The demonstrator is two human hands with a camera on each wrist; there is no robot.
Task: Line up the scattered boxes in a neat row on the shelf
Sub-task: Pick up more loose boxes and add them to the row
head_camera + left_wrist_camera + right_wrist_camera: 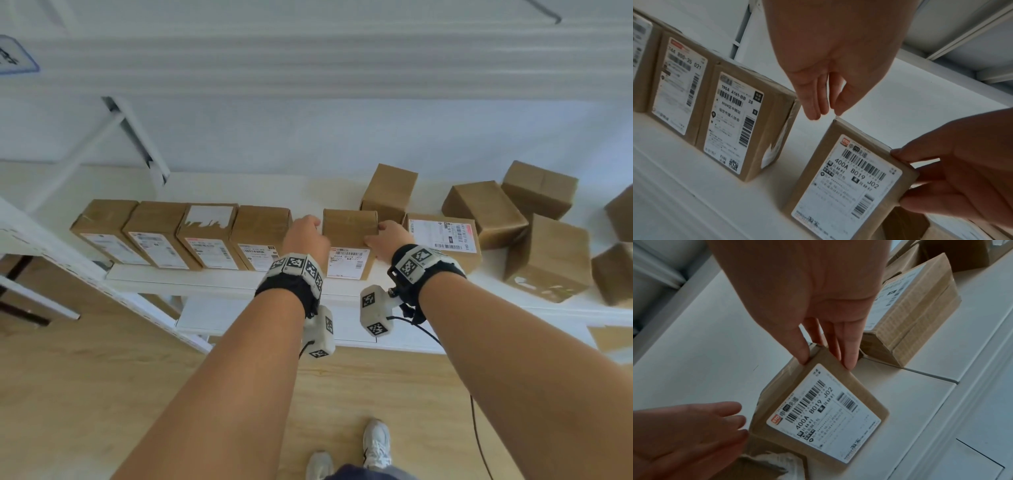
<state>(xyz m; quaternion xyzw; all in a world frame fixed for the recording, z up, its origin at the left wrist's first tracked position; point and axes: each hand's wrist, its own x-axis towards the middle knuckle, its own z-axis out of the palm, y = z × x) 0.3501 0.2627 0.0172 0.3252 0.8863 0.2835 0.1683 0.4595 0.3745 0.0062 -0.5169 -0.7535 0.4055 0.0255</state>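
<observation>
The small brown cardboard box with the white barcode label [349, 240] stands on the white shelf board [212, 277], between both hands and apart from the row of four brown labelled cartons [181, 236] to the left of the grip.

Procedure, as judged from this position: slide the box leftward until its side meets the last carton of the row, keeping its labelled face flush with the others along the shelf's front edge. Keep it flat on the board; do not tip it.

Right hand [818, 331]: thumb and fingers pinch the box's upper right corner, so this hand grips the box.

Left hand [824, 84]: fingers straight and relaxed, tips at the box's upper left corner; contact appears light at most. It holds nothing.

Another brown labelled carton [445, 240] sits just right of the grip.
</observation>
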